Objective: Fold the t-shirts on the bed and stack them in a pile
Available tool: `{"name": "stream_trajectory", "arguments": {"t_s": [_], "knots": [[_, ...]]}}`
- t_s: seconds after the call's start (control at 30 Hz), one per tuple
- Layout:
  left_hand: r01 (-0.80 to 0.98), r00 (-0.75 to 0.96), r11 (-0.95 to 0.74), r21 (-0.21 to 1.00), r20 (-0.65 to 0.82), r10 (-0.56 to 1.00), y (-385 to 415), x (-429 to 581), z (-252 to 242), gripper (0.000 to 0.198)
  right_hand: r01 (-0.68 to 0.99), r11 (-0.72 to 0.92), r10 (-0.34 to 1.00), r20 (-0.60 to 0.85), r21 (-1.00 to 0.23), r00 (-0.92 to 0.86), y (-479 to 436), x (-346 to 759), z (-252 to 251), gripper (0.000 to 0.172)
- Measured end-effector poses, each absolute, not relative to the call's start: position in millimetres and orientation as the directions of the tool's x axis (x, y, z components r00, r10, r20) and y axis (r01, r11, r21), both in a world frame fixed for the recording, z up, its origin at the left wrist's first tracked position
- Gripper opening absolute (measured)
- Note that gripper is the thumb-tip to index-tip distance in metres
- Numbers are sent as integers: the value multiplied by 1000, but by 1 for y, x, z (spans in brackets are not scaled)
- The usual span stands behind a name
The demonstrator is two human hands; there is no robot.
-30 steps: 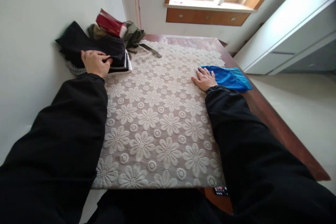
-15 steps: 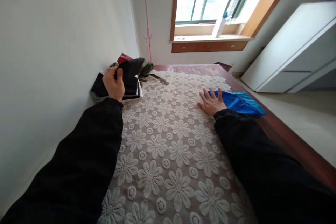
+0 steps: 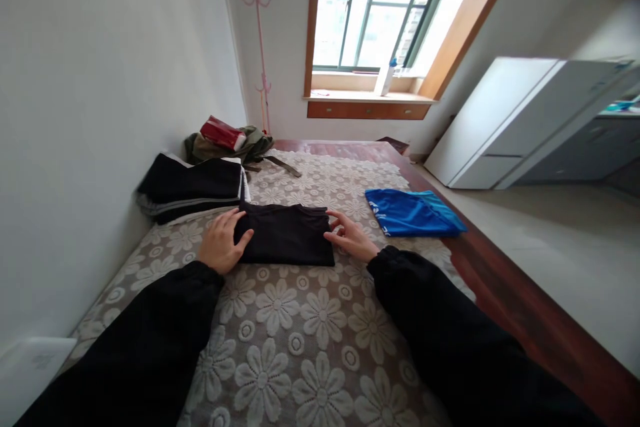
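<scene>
Two hands, one black cloth between them, three drawer knobs, one window

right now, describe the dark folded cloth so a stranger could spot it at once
On the flower-patterned table cover, look between the left hand and the right hand. The dark folded cloth lies there, darker than the blue cloth and lower than the stack by the wall.

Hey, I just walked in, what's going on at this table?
Someone has both hands at a folded black garment lying on a floral lace tablecloth. The left hand is at its left end, the right hand at its right edge. A stack of folded clothes sits to the left, near the wall, with a red packet on an olive bundle beyond it. A folded blue garment lies to the right.
</scene>
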State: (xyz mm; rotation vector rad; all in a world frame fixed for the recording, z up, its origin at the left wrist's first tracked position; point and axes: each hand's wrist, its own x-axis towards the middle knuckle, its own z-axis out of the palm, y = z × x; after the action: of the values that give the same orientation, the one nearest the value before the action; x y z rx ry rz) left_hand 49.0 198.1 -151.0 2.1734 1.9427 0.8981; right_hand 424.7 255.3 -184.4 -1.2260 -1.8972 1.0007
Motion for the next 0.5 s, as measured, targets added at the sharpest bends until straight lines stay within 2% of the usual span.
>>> {"name": "stream_trajectory", "arguments": {"t_s": [0.13, 0.27, 0.37, 0.43, 0.5], "knots": [[828, -150, -32, 560, 277, 949, 202, 23, -175, 46, 637, 491, 871, 337, -595, -357, 244, 416, -187, 34], [771, -150, -34, 636, 234, 961, 206, 13, -187, 40, 732, 614, 778, 384, -297, -497, 231, 404, -166, 32], [713, -154, -36, 700, 207, 966, 210, 9, -186, 47, 651, 713, 699, 330, -260, -634, 223, 375, -142, 32], [660, -144, -45, 750, 184, 972, 210, 8, -184, 52, 591, 751, 659, 278, -293, -699, 217, 342, -129, 47], [601, -116, -63, 797, 165, 979, 209, 10, -182, 56, 602, 747, 661, 211, -283, -720, 210, 302, -123, 76]]}}
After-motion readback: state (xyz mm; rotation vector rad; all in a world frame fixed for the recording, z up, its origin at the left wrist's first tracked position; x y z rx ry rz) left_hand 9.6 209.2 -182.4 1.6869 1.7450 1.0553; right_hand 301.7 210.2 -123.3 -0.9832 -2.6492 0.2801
